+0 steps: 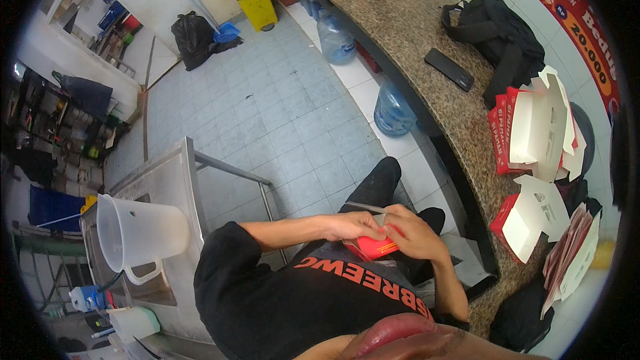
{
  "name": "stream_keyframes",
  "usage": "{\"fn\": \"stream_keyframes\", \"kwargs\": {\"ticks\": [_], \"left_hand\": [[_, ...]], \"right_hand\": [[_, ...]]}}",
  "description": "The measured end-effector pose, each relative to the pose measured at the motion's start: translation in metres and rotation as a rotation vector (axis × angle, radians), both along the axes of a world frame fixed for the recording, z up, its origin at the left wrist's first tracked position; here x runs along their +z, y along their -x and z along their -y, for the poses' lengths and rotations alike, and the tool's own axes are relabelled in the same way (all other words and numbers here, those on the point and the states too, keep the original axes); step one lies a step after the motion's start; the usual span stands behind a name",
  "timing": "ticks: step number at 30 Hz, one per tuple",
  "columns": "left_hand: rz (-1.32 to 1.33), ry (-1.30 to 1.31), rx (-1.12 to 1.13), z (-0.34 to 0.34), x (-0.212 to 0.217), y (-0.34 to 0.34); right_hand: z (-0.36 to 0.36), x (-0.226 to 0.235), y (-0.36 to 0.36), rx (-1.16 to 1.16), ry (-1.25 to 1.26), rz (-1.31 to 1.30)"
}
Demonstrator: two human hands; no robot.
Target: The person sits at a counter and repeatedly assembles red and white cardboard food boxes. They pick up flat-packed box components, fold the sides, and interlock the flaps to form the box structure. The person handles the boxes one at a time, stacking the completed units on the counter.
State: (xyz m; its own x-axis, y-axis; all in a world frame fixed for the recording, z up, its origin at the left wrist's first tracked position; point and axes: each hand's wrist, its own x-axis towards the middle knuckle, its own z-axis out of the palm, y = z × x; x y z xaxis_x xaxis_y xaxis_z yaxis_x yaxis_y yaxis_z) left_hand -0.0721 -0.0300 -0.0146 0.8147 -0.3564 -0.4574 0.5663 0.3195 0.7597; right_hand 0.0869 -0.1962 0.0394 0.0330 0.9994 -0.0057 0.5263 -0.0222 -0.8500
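Over my lap I hold a small red cardboard box (373, 248) with pale inner flaps. My left hand (350, 226) grips its left side with bent fingers. My right hand (416, 234) is closed on its right edge, and the fingertips of both hands meet near the top of the box. The fingers cover much of it, so its full shape is hidden. On the counter to my right are opened red and white boxes (543, 130) nested in a stack, a single opened box (527, 217), and a pile of flat folded boxes (573, 253).
A granite counter (413, 40) runs along my right, bearing a black phone (449, 69) and a black bag (497, 33). Blue water jugs (395, 110) stand beneath it. To my left, a metal table (177, 193) carries a large translucent measuring jug (143, 230).
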Motion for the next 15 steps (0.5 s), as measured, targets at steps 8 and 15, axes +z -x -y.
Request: {"fn": "stream_keyframes", "kwargs": {"ticks": [8,15], "left_hand": [[0.317,-0.706,0.225,-0.011,0.033,0.002],[0.63,-1.206,-0.054,0.005,0.038,-0.006]], "right_hand": [[-0.001,0.011,-0.013,-0.404,0.092,0.126],[-0.003,0.034,0.025,-0.254,-0.011,0.491]]}}
